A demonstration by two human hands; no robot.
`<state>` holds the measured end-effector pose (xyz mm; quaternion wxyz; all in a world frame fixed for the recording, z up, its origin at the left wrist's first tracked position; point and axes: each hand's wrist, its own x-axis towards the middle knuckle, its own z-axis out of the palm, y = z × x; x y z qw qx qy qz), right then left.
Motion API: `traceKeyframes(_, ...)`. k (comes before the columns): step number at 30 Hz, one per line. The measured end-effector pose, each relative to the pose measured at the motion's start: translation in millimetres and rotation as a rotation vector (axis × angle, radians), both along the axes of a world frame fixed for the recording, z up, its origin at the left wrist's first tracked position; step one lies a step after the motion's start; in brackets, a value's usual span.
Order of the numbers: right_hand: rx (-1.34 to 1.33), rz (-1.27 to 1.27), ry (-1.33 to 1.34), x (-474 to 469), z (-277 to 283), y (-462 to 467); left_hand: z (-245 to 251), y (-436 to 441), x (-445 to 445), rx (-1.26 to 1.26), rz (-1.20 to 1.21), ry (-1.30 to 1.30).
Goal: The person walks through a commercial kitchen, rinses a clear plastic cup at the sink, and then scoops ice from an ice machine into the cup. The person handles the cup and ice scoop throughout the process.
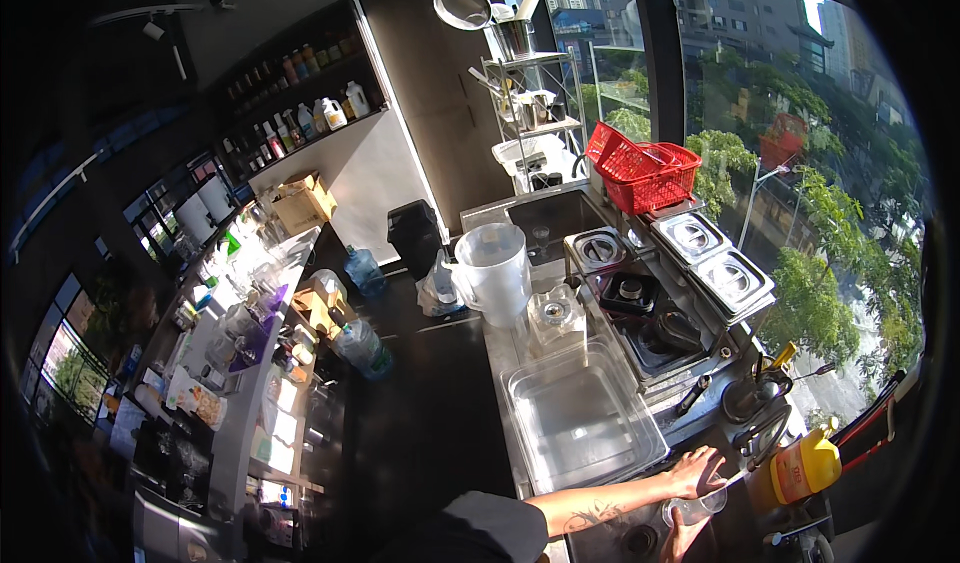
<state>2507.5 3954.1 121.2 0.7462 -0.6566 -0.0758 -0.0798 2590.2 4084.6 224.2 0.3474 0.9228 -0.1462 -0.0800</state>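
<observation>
Over the dark sink [600, 540] at the lower right, my right hand [684, 539] grips a clear cup [697, 509] from below, its thumb along the side. The cup lies tilted, near level. My left hand [696, 473] reaches across from the left to the cup's upper side. Its fingers are bent near the rim, and whether they grip it is hidden. A curved faucet [769, 439] rises just beyond my hands. Beside it stands a yellow jug [806, 467] with a label. The sink's round drain [640, 539] shows below my left forearm.
A clear plastic tub [577, 428] lies left of the sink. Farther along the counter are a white pitcher [493, 278], lidded steel pans [712, 255] and red baskets [645, 173]. Water bottles [362, 349] stand on the floor before a cluttered counter [259, 383].
</observation>
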Motion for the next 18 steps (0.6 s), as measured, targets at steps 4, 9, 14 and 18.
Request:
traceKeyframes(4,-0.015,0.012,-0.026,-3.2,-11.8,-4.6,-0.5,1.3,-6.9,-0.052,-0.026,-0.137)
traceKeyframes(9,-0.093,0.005,-0.113,-6.3,-21.6,-10.7,20.5,0.0,-23.2,0.020,-0.440,-0.203)
traceKeyframes(14,0.213,0.042,0.147,1.3,-13.4,-12.1,44.5,6.6,-27.2,0.196,-0.645,0.085)
traceKeyframes(18,-0.190,-0.051,0.005,14.9,0.5,-4.3,51.8,-2.7,-4.1,0.234,-0.564,0.185)
